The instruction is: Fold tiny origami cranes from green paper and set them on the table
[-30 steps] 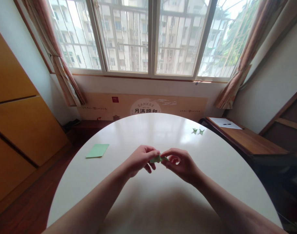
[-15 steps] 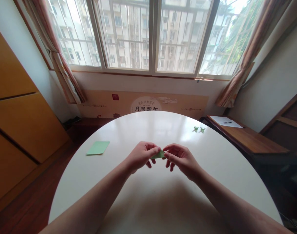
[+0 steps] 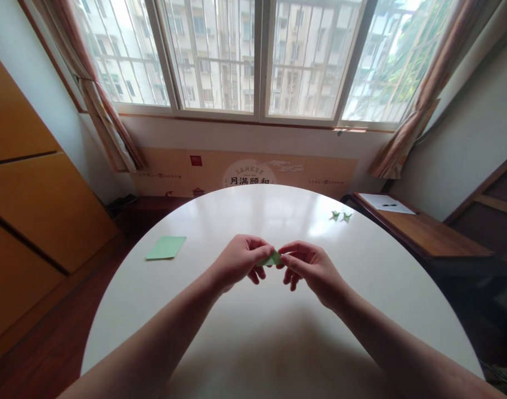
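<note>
A small folded piece of green paper [image 3: 270,259] is held up over the middle of the round white table [image 3: 278,354]. My left hand [image 3: 246,257] pinches its left side, thumb on top. At its right end, the thumb and forefinger of my right hand [image 3: 305,262] close on the tip. The other fingers of both hands curl loosely below. Part of the paper is hidden behind my left thumb and fingers.
Green square sheets [image 3: 167,247] lie at the table's left. Two small folded green paper figures [image 3: 340,216] stand at the far right. Beyond the table's right edge, a wooden desk [image 3: 449,235] bears a white paper [image 3: 385,203] with a black pen.
The view has tipped slightly, so the scene sits a little higher. Both hands keep their pinch on the folded green paper, with only a slight shift of the fingers.
</note>
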`<state>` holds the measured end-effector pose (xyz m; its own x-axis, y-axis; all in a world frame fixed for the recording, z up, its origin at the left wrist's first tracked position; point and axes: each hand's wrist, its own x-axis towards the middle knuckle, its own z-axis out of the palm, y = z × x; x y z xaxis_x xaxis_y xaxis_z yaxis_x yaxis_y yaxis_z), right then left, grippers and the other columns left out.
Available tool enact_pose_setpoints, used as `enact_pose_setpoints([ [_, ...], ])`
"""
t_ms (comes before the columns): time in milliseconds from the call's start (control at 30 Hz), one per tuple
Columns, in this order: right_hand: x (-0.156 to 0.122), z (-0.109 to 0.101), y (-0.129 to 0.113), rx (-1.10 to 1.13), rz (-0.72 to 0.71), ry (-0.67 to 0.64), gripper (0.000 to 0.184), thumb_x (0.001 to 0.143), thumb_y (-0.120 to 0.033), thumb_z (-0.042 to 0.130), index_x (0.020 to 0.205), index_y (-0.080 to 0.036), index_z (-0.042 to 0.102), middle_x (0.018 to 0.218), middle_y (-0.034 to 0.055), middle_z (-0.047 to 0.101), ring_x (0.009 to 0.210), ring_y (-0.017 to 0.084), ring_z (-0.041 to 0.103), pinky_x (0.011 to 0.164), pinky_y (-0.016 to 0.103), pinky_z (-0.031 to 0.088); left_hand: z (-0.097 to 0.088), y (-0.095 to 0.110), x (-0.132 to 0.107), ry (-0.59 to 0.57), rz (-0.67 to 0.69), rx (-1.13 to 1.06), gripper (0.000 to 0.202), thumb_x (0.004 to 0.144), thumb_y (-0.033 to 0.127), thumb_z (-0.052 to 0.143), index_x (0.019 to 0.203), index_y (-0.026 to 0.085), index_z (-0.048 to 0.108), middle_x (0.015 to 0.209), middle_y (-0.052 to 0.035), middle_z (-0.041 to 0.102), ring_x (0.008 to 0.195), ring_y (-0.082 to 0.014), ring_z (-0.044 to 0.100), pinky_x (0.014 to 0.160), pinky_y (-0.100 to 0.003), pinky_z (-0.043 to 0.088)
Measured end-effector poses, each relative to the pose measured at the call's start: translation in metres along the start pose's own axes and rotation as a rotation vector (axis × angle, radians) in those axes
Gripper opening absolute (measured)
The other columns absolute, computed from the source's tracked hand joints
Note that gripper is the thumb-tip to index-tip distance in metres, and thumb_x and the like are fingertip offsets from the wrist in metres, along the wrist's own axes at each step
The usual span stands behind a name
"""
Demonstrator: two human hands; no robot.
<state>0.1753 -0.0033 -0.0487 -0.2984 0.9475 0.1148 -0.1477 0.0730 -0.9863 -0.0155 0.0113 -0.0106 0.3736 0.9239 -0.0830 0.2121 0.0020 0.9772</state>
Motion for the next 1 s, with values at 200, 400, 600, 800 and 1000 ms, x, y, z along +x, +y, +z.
enact_pose_setpoints([
  [200,-0.008,0.005,-0.010,0.034,-0.016,-0.001,0.026,0.080,-0.038,0.078,0.093,-0.017,0.070,0.074,0.0022,0.071,0.052,0.014,0.066,0.042,0.022,0.051,-0.001,0.008,-0.005,-0.030,0.022,-0.041,0.025,0.083,0.034,0.065,0.077,0.010,0.071,0.064,-0.0030,0.066,0.045,-0.0094,0.058,0.037,-0.017,0.047],
  [400,-0.012,0.007,-0.015,0.026,-0.049,0.014,0.021,0.082,-0.034,0.076,0.092,-0.017,0.070,0.073,0.0017,0.070,0.053,0.014,0.066,0.043,0.022,0.052,-0.002,0.008,-0.006,-0.044,0.037,-0.025,0.024,0.084,0.033,0.065,0.076,0.011,0.069,0.061,-0.0012,0.063,0.047,-0.0093,0.058,0.039,-0.017,0.048],
  [600,-0.011,0.007,-0.015,-0.011,-0.111,0.032,0.019,0.082,-0.033,0.076,0.090,-0.017,0.071,0.071,0.0016,0.070,0.052,0.013,0.066,0.042,0.022,0.053,-0.003,0.010,-0.008,-0.070,0.082,0.008,0.025,0.083,0.035,0.068,0.079,0.011,0.071,0.061,-0.0006,0.062,0.051,-0.0102,0.059,0.040,-0.016,0.048],
  [800,-0.013,0.009,-0.019,0.010,-0.101,0.025,0.020,0.082,-0.034,0.077,0.090,-0.016,0.072,0.071,0.0021,0.071,0.050,0.013,0.066,0.041,0.022,0.054,-0.002,0.014,-0.011,-0.086,0.086,-0.012,0.026,0.085,0.035,0.067,0.076,0.011,0.071,0.066,-0.0031,0.067,0.049,-0.0091,0.058,0.039,-0.016,0.048],
  [1000,-0.017,0.010,-0.022,0.038,-0.067,0.018,0.021,0.082,-0.035,0.078,0.090,-0.017,0.072,0.071,0.0021,0.072,0.050,0.014,0.066,0.041,0.021,0.053,-0.001,0.015,-0.012,-0.096,0.088,-0.041,0.026,0.088,0.033,0.064,0.075,0.012,0.070,0.060,-0.0013,0.065,0.047,-0.0088,0.057,0.039,-0.016,0.048],
])
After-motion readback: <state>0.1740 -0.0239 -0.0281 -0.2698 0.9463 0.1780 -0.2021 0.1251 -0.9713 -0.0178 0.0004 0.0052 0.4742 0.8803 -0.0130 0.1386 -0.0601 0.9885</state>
